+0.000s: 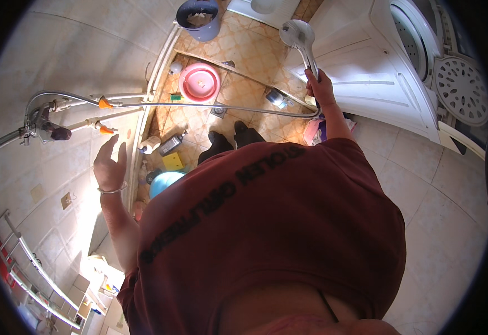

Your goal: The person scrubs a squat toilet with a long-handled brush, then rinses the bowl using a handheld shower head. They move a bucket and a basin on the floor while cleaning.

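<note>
My right hand (322, 88) grips the handle of a chrome hand shower (297, 34), its head raised beside the washing machine. From the handle a metal shower hose (210, 106) runs left across the view to the wall mixer tap (45, 123). My left hand (111, 165), with a bracelet at the wrist, is held near the wall with fingers apart and nothing in it. Just above its fingertips is an orange-handled valve (105, 129); whether they touch I cannot tell. A second orange-handled valve (105, 103) sits on the pipe above.
A pink basin (200, 82), pump bottles (172, 143) and a light blue basin (164, 183) stand on the tiled floor. A grey bucket (205, 31) is at the top, near a squat toilet (265, 10). The white washing machine (365, 79) is on the right; a towel rack (39, 268) hangs lower left.
</note>
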`<state>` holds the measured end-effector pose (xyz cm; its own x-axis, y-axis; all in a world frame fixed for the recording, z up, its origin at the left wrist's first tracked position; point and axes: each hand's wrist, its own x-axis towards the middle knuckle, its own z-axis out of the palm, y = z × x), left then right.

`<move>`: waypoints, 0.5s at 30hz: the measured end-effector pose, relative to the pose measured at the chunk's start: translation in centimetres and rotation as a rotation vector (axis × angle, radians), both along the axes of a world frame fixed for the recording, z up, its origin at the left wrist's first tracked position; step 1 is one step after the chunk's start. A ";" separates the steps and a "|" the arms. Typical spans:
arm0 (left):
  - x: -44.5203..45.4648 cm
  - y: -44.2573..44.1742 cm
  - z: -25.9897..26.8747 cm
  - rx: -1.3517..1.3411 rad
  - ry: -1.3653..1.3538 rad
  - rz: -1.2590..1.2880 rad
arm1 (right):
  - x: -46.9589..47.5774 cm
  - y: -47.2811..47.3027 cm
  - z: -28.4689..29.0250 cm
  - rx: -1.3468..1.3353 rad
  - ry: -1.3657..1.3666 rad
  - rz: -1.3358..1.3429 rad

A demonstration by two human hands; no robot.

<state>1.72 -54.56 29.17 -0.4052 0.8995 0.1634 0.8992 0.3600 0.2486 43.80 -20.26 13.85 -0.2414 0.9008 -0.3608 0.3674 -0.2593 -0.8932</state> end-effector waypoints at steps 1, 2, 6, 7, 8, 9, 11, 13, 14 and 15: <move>0.0 0.0 -0.1 -0.007 0.001 0.004 | 0.1 0.0 -0.1 -0.008 0.005 0.005; 0.0 0.0 -0.1 -0.001 -0.002 0.003 | 0.2 0.1 -0.2 -0.014 0.006 0.010; -0.1 0.0 -0.3 0.014 -0.016 0.001 | 0.7 0.1 -0.7 -0.036 -0.067 0.024; -0.1 0.0 -0.3 0.014 -0.026 0.007 | 0.9 0.0 -0.8 -0.030 -0.090 0.030; -0.1 0.0 -0.4 0.017 -0.024 0.002 | 1.2 -0.1 -1.1 -0.045 -0.096 0.017; -0.1 -0.1 -0.4 0.015 -0.026 0.002 | 1.4 -0.2 -1.3 -0.054 -0.090 0.006; -0.2 -0.1 -0.4 0.012 -0.025 0.000 | 1.8 -0.5 -1.7 -0.057 -0.098 -0.008; -0.2 -0.1 -0.5 0.004 -0.018 -0.003 | 2.0 -0.7 -1.9 -0.058 -0.130 -0.025; -0.3 -0.1 -0.5 0.010 -0.017 -0.009 | 2.1 -0.7 -2.0 -0.043 -0.117 -0.016; -0.3 -0.1 -0.5 0.011 -0.018 -0.010 | 2.1 -0.8 -2.0 -0.039 -0.111 -0.014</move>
<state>1.40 -54.64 28.65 -0.3992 0.9017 0.1660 0.8982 0.3483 0.2683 45.88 -21.02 11.87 -0.1854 0.8885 -0.4197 0.4594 -0.2992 -0.8363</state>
